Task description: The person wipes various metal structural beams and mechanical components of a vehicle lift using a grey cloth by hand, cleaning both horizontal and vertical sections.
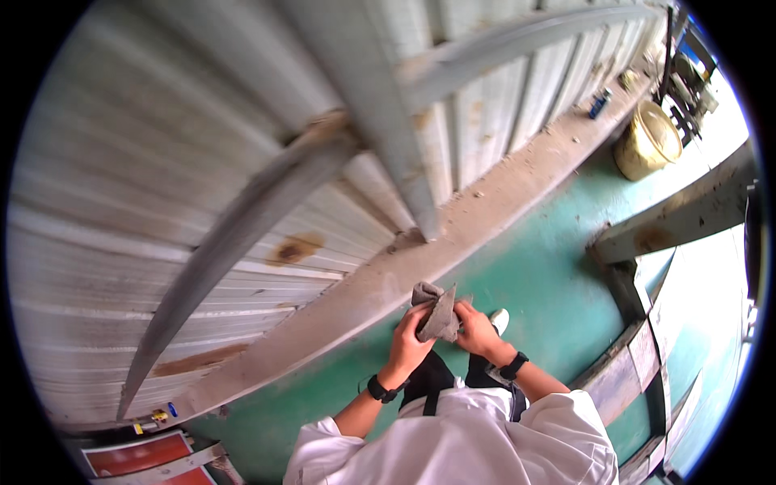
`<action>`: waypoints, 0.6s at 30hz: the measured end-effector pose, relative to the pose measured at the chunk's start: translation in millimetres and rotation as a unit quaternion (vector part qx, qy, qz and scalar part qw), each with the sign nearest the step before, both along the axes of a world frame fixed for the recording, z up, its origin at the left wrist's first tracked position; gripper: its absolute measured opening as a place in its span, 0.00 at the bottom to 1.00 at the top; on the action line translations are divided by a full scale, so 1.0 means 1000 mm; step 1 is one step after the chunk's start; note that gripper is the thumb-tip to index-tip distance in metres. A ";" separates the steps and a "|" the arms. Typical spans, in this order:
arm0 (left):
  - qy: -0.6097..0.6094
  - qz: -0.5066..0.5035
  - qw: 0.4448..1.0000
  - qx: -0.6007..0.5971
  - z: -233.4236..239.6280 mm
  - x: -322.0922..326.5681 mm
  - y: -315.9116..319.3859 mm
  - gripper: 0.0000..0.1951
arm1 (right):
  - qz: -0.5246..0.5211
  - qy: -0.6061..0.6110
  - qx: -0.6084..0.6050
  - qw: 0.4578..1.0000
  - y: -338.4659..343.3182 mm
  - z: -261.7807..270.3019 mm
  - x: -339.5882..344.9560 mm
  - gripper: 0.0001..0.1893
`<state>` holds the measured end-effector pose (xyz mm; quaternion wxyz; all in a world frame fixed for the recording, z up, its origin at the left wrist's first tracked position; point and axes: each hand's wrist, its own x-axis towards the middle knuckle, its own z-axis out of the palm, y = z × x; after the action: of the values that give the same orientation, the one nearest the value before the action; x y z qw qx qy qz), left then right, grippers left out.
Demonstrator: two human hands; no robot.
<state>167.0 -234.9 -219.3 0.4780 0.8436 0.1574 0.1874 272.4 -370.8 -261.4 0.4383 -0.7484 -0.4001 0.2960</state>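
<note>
A crumpled grey-brown cloth (439, 315) is held in front of my waist, above the green floor. My left hand (412, 332) grips its left side, where part of the cloth is rolled or folded over. On the opposite side, my right hand (479, 329) has its fingers against the cloth's edge, with the thumb towards me. A pointed corner of the cloth sticks up between the two hands. Some of the right fingertips are hidden behind the fabric. Each wrist wears a black band.
A corrugated metal wall (242, 254) with grey metal beams rises on the left above a dusty concrete ledge (376, 285). A blue bottle (599, 103) stands on the ledge. Far right are a yellowish bucket (648, 142) and a steel post (673, 212). Red panels (139, 454) lie lower left.
</note>
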 end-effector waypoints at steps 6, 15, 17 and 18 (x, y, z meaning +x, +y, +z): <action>-0.057 -0.155 0.986 0.007 0.032 0.079 -0.073 0.26 | -0.124 -0.005 -0.031 0.992 -0.091 0.023 0.052 0.25; -0.166 -0.378 0.907 0.083 0.035 0.203 -0.143 0.33 | -0.226 0.444 0.317 0.807 -0.206 0.067 0.098 0.47; -0.152 -0.428 0.881 0.133 0.041 0.222 -0.157 0.35 | -0.234 0.422 0.448 0.753 -0.212 0.073 0.111 0.40; -0.162 -0.433 0.875 0.144 0.045 0.234 -0.166 0.34 | -0.242 0.416 0.450 0.752 -0.216 0.077 0.120 0.40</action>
<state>401.2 -400.7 -174.6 0.4034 0.8447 -0.3321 0.1160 392.0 -586.4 -184.3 0.9045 -0.3394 -0.0712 0.2482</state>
